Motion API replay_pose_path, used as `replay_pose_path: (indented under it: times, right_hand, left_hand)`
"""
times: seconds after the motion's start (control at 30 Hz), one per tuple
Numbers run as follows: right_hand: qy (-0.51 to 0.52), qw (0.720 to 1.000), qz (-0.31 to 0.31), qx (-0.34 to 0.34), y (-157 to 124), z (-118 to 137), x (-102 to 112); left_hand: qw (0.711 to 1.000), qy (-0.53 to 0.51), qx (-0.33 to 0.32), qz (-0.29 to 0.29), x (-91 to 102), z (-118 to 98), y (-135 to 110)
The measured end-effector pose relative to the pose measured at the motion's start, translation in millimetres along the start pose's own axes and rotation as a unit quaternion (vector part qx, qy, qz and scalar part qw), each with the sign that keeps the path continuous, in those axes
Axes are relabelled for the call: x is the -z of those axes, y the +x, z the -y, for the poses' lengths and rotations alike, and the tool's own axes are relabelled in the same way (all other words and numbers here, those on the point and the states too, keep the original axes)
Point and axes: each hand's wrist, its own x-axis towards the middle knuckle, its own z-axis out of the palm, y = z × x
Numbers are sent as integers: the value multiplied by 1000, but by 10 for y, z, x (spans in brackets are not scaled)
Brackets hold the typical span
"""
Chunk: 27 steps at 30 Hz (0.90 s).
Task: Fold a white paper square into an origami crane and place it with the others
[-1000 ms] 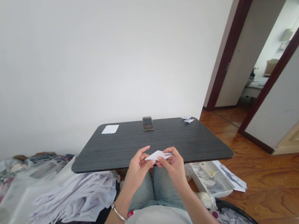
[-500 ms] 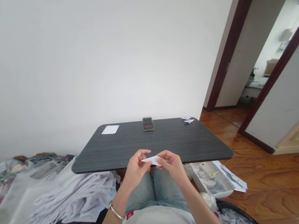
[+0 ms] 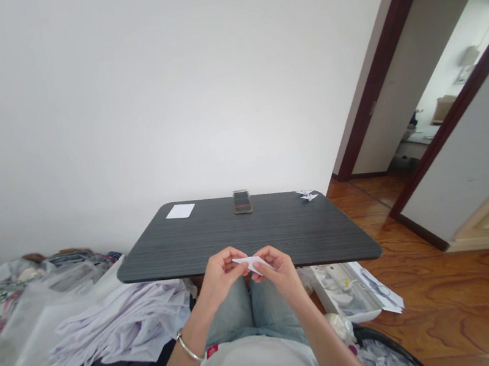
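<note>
Between my two hands, over my lap at the table's near edge, is a small piece of folded white paper (image 3: 250, 262). My left hand (image 3: 222, 274) pinches its left end between thumb and fingers. On the other end, my right hand (image 3: 276, 267) is closed, thumb pressed on the paper. The fingers partly cover both ends. Two small folded paper cranes (image 3: 308, 197) rest at the far right corner of the dark table (image 3: 207, 238). A flat white sheet of paper (image 3: 180, 211) lies at the far left corner.
A phone-like dark object (image 3: 242, 202) stands at the table's back middle. White cloth (image 3: 128, 325) is heaped at the left. Below the table on the right sit a white box (image 3: 363, 316) of small items and a black-rimmed container (image 3: 403, 351) of paper pieces.
My left fingers have closed in on the paper, and its left tip has shifted slightly right. Both hands are a little nearer each other. The things on the table stay put.
</note>
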Motion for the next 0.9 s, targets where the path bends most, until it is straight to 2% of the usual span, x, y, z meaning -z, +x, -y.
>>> replay_pose_path:
  times: [0.43, 0.9]
  right_hand:
    - [78, 997, 6, -24, -32, 43, -44]
    - [69, 997, 11, 29, -59, 23, -62]
  left_hand:
    - [995, -55, 74, 49, 93, -100, -45]
    - [994, -97, 55, 12, 18, -124, -68]
